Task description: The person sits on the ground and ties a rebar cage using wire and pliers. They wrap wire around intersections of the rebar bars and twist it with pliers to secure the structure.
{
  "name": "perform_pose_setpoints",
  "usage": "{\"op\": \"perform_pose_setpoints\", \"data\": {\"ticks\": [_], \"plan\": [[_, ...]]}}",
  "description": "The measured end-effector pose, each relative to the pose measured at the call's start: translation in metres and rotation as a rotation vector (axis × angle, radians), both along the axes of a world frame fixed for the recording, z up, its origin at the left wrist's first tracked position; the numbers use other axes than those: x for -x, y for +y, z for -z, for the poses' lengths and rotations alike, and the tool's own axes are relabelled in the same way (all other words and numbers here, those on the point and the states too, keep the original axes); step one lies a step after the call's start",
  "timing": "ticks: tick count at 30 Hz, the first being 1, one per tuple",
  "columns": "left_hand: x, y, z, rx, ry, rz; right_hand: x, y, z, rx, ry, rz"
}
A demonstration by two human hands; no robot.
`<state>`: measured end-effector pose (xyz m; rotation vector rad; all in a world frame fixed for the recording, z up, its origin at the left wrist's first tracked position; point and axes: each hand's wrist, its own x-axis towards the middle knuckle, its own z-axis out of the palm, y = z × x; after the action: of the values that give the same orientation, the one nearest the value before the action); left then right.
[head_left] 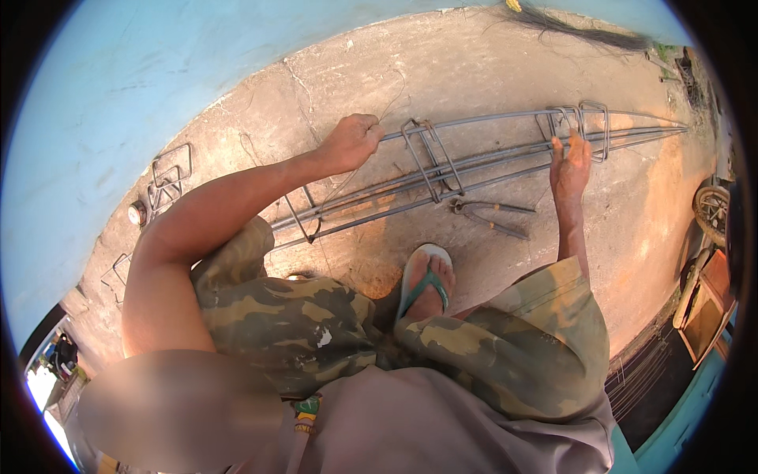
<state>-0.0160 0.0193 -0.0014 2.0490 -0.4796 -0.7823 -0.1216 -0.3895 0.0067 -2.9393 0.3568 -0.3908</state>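
Observation:
A long cage of steel reinforcing bars [489,167] lies across the ground before me, with bent rectangular stirrups around the bars. My left hand [353,144] is closed around the end part of the upper bar, beside a thin tie wire. A pair of stirrups [433,160] stands tilted on the bars just right of that hand. Farther right, my right hand [570,164] reaches up to another group of stirrups [594,133], its fingers gripping the lower part of one. Pincers [493,216] with long handles lie on the ground below the bars, between my hands.
Loose stirrups [172,170] lie at the left by a blue wall [158,71]. A bundle of dark tie wire [584,31] rests at the far side. A wheel [712,213] and a wooden piece [705,308] stand at the right. My sandalled foot [428,284] is close to the bars.

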Motion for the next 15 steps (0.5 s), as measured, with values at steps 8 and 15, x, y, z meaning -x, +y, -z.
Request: {"op": "perform_pose_setpoints", "data": {"ticks": [8, 15], "plan": [[0.003, -0.002, -0.003, -0.013, 0.023, -0.037, 0.023, 0.136, 0.034, -0.421, 0.134, -0.201], [-0.001, -0.007, -0.01, -0.107, 0.12, -0.065, 0.008, -0.016, 0.014, 0.159, -0.099, 0.087]]}}
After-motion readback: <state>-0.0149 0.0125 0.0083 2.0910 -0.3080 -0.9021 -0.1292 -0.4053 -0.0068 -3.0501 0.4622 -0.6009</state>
